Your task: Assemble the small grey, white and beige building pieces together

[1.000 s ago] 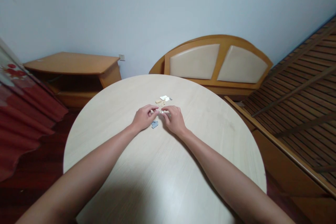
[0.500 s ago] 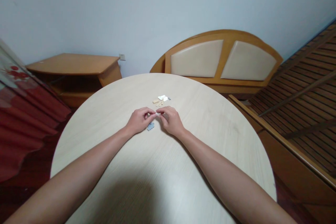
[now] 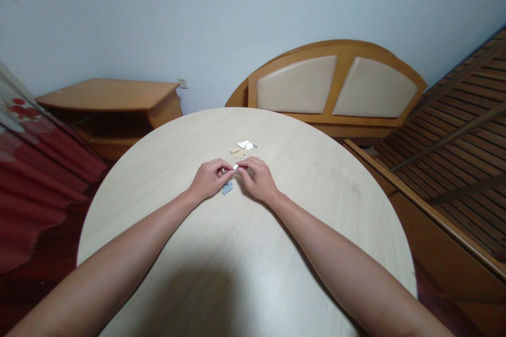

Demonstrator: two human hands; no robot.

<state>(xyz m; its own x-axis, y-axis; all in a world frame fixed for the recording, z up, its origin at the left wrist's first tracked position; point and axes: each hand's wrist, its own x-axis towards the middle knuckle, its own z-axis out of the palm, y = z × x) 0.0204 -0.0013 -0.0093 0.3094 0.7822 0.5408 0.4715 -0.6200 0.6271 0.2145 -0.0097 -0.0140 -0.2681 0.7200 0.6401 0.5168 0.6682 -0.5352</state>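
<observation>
Fingertips of my left hand (image 3: 212,177) and my right hand (image 3: 258,178) meet over the table, both closed in a pinch on a small white flat piece (image 3: 235,167). Its exact kind is too small to make out. Just below the left fingers lies a light blue piece with a notched edge (image 3: 227,188), partly covered by that hand. Beyond the fingertips are several small beige pieces (image 3: 235,151), and behind them white flat pieces (image 3: 245,145) with a dark bit at the right end.
The round pale wooden table (image 3: 316,210) fills the middle. A wooden cabinet (image 3: 110,96) stands back left, beside a red and white curtain (image 3: 35,184). A padded headboard (image 3: 296,87) leans at the wall, and a slatted bed frame (image 3: 454,168) is on the right.
The small white piece between my fingertips has turned and shows more of its flat face. Both hands stay in nearly the same place; the view has tilted slightly.
</observation>
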